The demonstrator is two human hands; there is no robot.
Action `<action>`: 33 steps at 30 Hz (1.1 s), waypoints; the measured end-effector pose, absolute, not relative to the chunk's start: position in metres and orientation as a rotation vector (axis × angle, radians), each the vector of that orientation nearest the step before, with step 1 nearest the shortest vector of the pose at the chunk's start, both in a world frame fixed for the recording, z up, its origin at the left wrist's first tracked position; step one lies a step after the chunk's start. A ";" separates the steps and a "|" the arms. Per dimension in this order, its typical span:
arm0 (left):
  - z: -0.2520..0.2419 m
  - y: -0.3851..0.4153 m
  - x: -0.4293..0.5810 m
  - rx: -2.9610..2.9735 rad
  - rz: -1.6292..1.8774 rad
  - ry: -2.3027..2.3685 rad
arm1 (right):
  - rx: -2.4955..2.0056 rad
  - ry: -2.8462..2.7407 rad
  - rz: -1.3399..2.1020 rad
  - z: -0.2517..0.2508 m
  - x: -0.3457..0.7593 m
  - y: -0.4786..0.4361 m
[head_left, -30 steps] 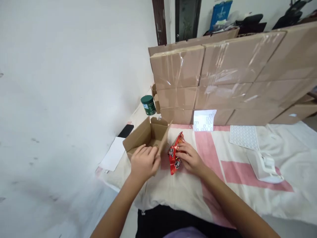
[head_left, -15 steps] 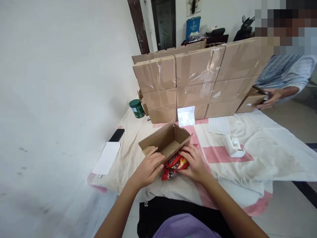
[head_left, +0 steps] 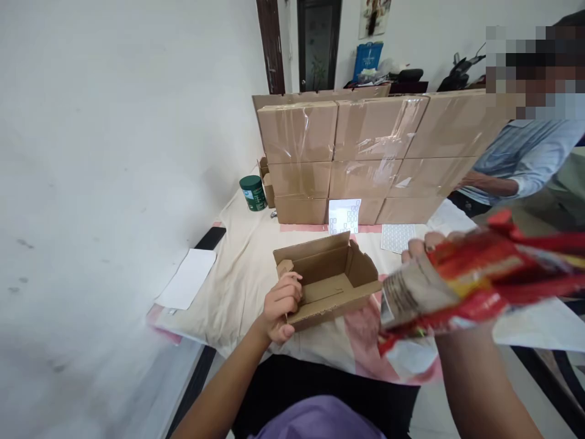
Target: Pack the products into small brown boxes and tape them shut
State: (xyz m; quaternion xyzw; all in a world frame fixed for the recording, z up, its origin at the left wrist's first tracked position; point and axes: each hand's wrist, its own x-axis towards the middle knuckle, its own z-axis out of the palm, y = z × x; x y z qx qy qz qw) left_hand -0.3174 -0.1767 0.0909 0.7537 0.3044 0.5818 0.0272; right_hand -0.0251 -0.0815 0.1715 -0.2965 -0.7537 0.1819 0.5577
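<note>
My left hand (head_left: pixel 282 305) grips the near left edge of an open cardboard box (head_left: pixel 331 311), fingers inside its rim and thumb outside. The box is tilted toward me, and nothing lies on the part of its floor that shows. Over at the right, my right hand (head_left: pixel 429 244) holds up a shiny red snack packet (head_left: pixel 484 274), close to the camera and smeared by motion. Most of that hand is behind the packet; only fingertips show above it. A pale, printed panel is on the packet's left end.
Behind the box stands a wall of taped cartons (head_left: pixel 365 131), with a printed card (head_left: pixel 344 216) leaning on it. A green tub (head_left: pixel 253 192), a black phone-like slab (head_left: pixel 211 238) and white paper (head_left: pixel 188 278) lie at left. A co-worker (head_left: pixel 525 158) is beyond the cartons, right.
My right hand has lifted the red packet from beside the box up and to the right. My left hand stays on the box, now tilted more openly toward me. The co-worker's box has left view.
</note>
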 end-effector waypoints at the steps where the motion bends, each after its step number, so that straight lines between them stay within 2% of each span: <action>1: 0.088 -0.178 -0.314 2.309 1.811 0.942 | -0.667 -1.630 0.569 0.182 -0.032 -0.079; 4: 0.081 -0.183 -0.307 2.294 1.830 1.010 | -0.642 -1.402 0.780 0.204 -0.064 -0.081; 8: 0.077 -0.192 -0.301 2.364 1.731 1.174 | -0.595 -1.497 0.822 0.211 -0.095 -0.083; 15: 0.081 -0.195 -0.294 2.528 2.093 1.235 | -0.611 -2.742 0.400 0.189 -0.109 -0.065; 21: 0.079 -0.187 -0.299 2.539 2.150 1.192 | -0.637 -3.042 0.507 0.165 -0.120 -0.076; 25: 0.059 -0.190 -0.304 2.509 2.118 1.287 | -0.497 -2.836 0.551 0.169 -0.103 -0.077; 28: 0.040 -0.193 -0.308 2.280 2.187 1.447 | -0.505 -2.346 0.454 0.172 -0.069 -0.084; 31: 0.029 -0.191 -0.315 2.079 2.103 1.498 | -0.690 -1.784 0.534 0.148 -0.039 -0.094; 33: 0.028 -0.189 -0.318 2.107 1.918 1.388 | -0.702 -1.756 0.715 0.117 -0.032 -0.097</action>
